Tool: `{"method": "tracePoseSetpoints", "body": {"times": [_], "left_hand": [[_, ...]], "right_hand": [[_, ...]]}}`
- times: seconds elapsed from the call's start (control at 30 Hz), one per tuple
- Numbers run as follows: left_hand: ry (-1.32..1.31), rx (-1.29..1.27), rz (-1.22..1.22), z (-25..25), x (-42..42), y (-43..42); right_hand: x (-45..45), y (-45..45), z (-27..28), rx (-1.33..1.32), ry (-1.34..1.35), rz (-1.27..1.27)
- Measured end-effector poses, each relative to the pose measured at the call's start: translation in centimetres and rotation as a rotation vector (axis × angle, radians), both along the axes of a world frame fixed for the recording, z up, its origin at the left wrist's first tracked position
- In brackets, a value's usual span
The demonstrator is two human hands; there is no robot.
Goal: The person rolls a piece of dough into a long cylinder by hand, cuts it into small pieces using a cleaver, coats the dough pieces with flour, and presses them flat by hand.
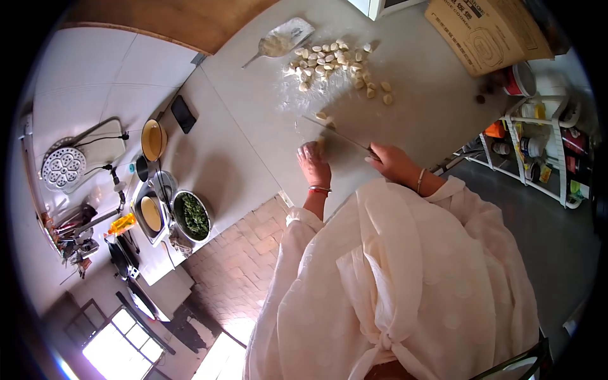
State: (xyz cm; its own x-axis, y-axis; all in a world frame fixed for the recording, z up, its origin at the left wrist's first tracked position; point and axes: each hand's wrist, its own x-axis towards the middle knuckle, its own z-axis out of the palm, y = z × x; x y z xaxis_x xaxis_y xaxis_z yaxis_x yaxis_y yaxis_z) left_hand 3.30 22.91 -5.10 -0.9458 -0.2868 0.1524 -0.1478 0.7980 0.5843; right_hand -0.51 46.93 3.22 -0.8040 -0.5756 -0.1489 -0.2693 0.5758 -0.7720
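My right hand (391, 162) is closed round the handle of a knife (342, 135), whose thin blade points up and left over the worktop. My left hand (311, 163) presses its fingers round a short length of dough (321, 146), mostly hidden beneath them, just left of the blade. By the blade lies one cut piece of dough (321, 115), with another partly hidden behind the blade. Farther up, many small dough pieces (328, 62) are scattered on a floured patch. A scoop (276, 45) holding flour sits beside them.
A large cardboard box (484, 35) stands at the upper right, near a white rack (560, 149) of jars. On the left are a phone (183, 114), a yellow bowl (154, 140), a basin of chopped greens (192, 216) and a sink (140, 201).
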Motion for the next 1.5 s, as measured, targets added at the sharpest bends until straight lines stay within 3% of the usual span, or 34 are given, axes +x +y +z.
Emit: {"method": "tracePoseSetpoints", "body": {"times": [0.13, 0.23, 0.33, 0.63, 0.73, 0.83, 0.93, 1.07, 1.5], "left_hand": [[0.01, 0.082, 0.037, 0.1, -0.4, -1.1], [-0.057, -0.285, -0.109, -0.9, -0.9, -2.0], [-0.059, -0.062, -0.064, -1.4, -0.7, -2.1], [-0.014, -0.027, -0.065, -0.8, -0.4, -2.0], [-0.025, 0.163, 0.129, -0.3, 0.5, -0.9], [-0.067, 0.283, 0.163, -0.1, 1.1, -0.4], [0.018, 0.19, 0.086, 0.0, 1.3, 0.0], [-0.061, 0.029, 0.092, -1.4, 0.7, 0.3], [0.07, -0.078, -0.055, -0.7, 2.2, 0.1]], "right_hand": [[-0.3, -0.2, 2.9, 0.032, -0.058, 0.056], [-0.5, -0.9, 3.8, 0.088, -0.118, 0.134], [-0.5, -1.1, 3.4, 0.135, -0.18, 0.148], [-1.6, -3.7, -0.4, 0.113, -0.041, 0.146], [-2.2, -4.1, -0.7, 0.04, 0.013, 0.118], [-1.8, -3.3, -0.1, 0.002, 0.073, 0.089], [-1.5, -2.0, 2.2, 0.047, 0.065, 0.169], [-0.3, -0.5, 3.4, 0.167, -0.095, 0.231], [0.1, -2.4, -0.7, 0.133, -0.076, 0.187]]}}
